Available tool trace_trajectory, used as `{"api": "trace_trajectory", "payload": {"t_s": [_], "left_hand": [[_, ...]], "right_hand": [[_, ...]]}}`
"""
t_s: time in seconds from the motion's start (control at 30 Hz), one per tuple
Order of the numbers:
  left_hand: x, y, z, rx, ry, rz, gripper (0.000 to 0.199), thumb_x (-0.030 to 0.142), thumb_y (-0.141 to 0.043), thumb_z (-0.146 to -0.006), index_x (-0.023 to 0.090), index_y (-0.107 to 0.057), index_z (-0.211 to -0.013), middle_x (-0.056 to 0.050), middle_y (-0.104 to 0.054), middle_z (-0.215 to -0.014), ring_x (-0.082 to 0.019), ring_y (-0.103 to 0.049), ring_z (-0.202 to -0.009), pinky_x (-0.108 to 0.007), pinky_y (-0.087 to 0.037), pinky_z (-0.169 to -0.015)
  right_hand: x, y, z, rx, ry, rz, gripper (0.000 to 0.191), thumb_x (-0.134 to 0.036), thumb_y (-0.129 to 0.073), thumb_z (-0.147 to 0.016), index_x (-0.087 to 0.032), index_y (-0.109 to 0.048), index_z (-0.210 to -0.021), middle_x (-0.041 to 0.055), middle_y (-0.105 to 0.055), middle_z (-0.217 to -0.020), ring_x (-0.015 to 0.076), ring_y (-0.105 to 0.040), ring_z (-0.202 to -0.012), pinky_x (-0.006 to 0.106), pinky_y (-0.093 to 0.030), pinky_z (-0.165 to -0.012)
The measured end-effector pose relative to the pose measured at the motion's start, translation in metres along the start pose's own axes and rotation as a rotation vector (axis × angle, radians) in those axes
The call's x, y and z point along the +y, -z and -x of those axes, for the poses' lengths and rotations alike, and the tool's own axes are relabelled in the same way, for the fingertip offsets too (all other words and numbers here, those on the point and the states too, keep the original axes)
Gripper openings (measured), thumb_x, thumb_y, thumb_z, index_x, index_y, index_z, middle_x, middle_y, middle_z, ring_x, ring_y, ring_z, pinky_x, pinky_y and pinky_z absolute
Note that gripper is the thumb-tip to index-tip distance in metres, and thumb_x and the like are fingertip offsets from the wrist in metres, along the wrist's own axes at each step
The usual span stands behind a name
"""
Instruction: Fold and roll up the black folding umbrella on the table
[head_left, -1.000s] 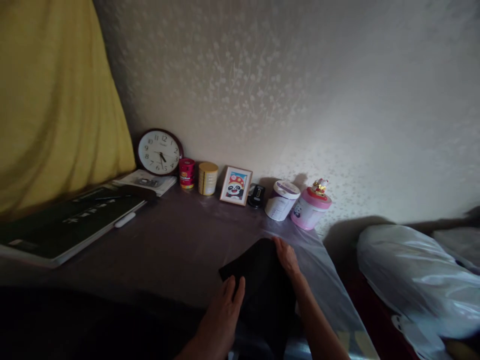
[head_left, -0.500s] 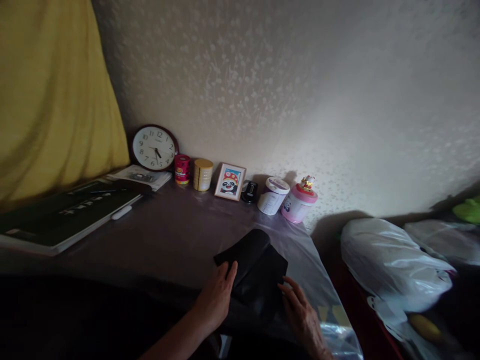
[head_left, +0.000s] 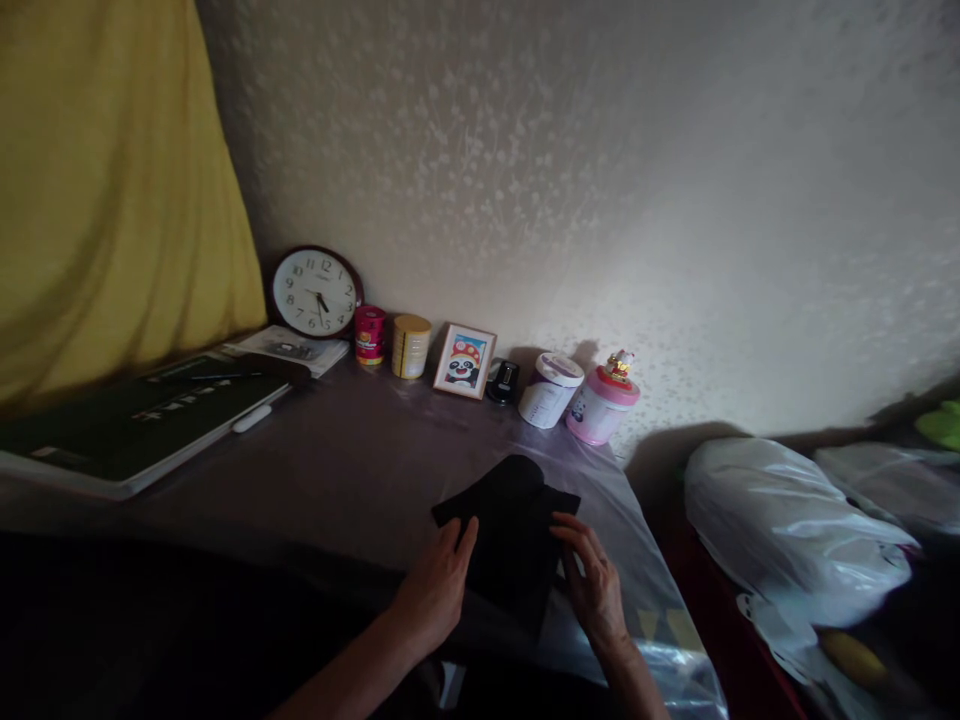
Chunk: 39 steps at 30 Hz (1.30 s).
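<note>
A black cloth [head_left: 510, 505] lies at the near right of the table, partly folded, with a rounded far end; its near part fades into shadow. My left hand [head_left: 436, 585] rests on its left side, fingers stretched forward and the thumb apart from the forefinger. On the cloth's right edge, my right hand [head_left: 589, 572] has its fingers bent and pinched at the border. The exact kind of garment or cover cannot be made out in the dim light.
Along the wall stand a clock [head_left: 317, 292], a red can [head_left: 369, 336], a yellow tin [head_left: 411, 347], a framed panda picture [head_left: 464, 361] and two tubs [head_left: 551, 390]. A green book [head_left: 150, 420] lies left. White plastic bags [head_left: 787, 530] sit beyond the table's right edge.
My right hand has moved up and slightly left along the cloth, and the cloth's right side has shifted inward with it. My left hand stays nearly in place.
</note>
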<state>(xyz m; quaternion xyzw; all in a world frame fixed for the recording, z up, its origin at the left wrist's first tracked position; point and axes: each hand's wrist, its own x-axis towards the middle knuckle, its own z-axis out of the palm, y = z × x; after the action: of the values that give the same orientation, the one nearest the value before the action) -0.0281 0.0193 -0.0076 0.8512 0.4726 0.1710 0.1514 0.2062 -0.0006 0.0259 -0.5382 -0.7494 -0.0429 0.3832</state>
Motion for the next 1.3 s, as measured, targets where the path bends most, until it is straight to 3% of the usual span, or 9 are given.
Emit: {"api": "trace_trajectory", "payload": {"t_s": [0.2,0.37,0.67,0.8,0.93,1.03,1.13,1.3], "left_hand": [[0.001,0.0,-0.002,0.01,0.011,0.014,0.07,-0.002,-0.035,-0.07,0.008,-0.022,-0.138,-0.019,-0.042,-0.133,-0.024,-0.042,-0.123,-0.039,-0.036,-0.1],[-0.002,-0.003,-0.004,0.027,-0.005,0.014,0.07,-0.004,-0.035,-0.068,0.007,-0.026,-0.136,-0.02,-0.043,-0.133,-0.023,-0.041,-0.123,-0.039,-0.035,-0.101],[-0.001,0.003,-0.004,0.052,-0.008,0.049,0.065,-0.003,-0.035,-0.071,0.013,-0.028,-0.134,-0.016,-0.041,-0.138,-0.022,-0.037,-0.128,-0.04,-0.036,-0.102],[-0.003,0.007,0.002,0.07,0.026,0.006,0.057,0.003,-0.041,-0.073,0.009,-0.033,-0.129,-0.018,-0.046,-0.132,-0.026,-0.046,-0.119,-0.042,-0.04,-0.098],[0.004,0.027,0.006,0.241,0.009,0.002,0.041,0.012,-0.044,-0.078,0.012,-0.042,-0.118,-0.015,-0.056,-0.114,-0.027,-0.053,-0.108,-0.046,-0.042,-0.094],[0.011,0.036,0.002,0.302,-0.11,0.024,0.031,0.014,-0.043,-0.079,0.017,-0.047,-0.11,-0.011,-0.054,-0.114,-0.025,-0.052,-0.108,-0.045,-0.041,-0.095],[0.011,0.025,-0.006,0.276,-0.177,-0.024,0.038,0.018,-0.048,-0.079,0.017,-0.046,-0.117,-0.013,-0.048,-0.127,-0.028,-0.047,-0.116,-0.047,-0.038,-0.099],[-0.003,-0.014,-0.012,0.202,-0.086,-0.091,0.065,0.017,-0.052,-0.077,0.011,-0.024,-0.136,-0.019,-0.036,-0.14,-0.032,-0.036,-0.128,-0.049,-0.039,-0.099]], "right_hand": [[-0.019,-0.028,-0.06,0.037,0.068,-0.021,0.021,-0.021,-0.037,-0.092,-0.022,-0.057,-0.099,0.0078,-0.059,-0.11,0.0152,-0.061,-0.097,0.027,-0.051,-0.079],[-0.024,-0.059,-0.085,0.026,0.09,0.038,0.026,-0.019,-0.033,-0.093,-0.021,-0.058,-0.101,0.0084,-0.058,-0.109,0.0146,-0.061,-0.093,0.025,-0.05,-0.076],[-0.027,-0.094,-0.096,-0.222,0.125,0.27,0.027,-0.014,-0.039,-0.089,-0.023,-0.06,-0.102,0.0057,-0.057,-0.114,0.0137,-0.06,-0.091,0.021,-0.049,-0.072],[-0.026,-0.096,-0.097,-0.277,0.152,0.307,0.025,-0.013,-0.041,-0.089,-0.023,-0.061,-0.099,0.0063,-0.057,-0.112,0.0131,-0.06,-0.089,0.019,-0.049,-0.069],[-0.024,-0.096,-0.098,-0.329,0.164,0.321,0.023,-0.016,-0.041,-0.09,-0.023,-0.062,-0.097,0.0063,-0.056,-0.113,0.0133,-0.06,-0.088,0.019,-0.049,-0.068],[-0.024,-0.097,-0.099,-0.356,0.16,0.308,0.023,-0.019,-0.041,-0.091,-0.025,-0.062,-0.096,0.0053,-0.055,-0.114,0.0125,-0.06,-0.087,0.019,-0.048,-0.067],[-0.024,-0.098,-0.102,-0.392,0.157,0.291,0.023,-0.02,-0.041,-0.091,-0.026,-0.064,-0.095,0.0038,-0.055,-0.113,0.0115,-0.061,-0.084,0.018,-0.048,-0.065],[-0.023,-0.098,-0.103,-0.408,0.144,0.251,0.024,-0.022,-0.04,-0.093,-0.025,-0.064,-0.097,0.0037,-0.058,-0.11,0.0105,-0.062,-0.08,0.018,-0.048,-0.062]]}}
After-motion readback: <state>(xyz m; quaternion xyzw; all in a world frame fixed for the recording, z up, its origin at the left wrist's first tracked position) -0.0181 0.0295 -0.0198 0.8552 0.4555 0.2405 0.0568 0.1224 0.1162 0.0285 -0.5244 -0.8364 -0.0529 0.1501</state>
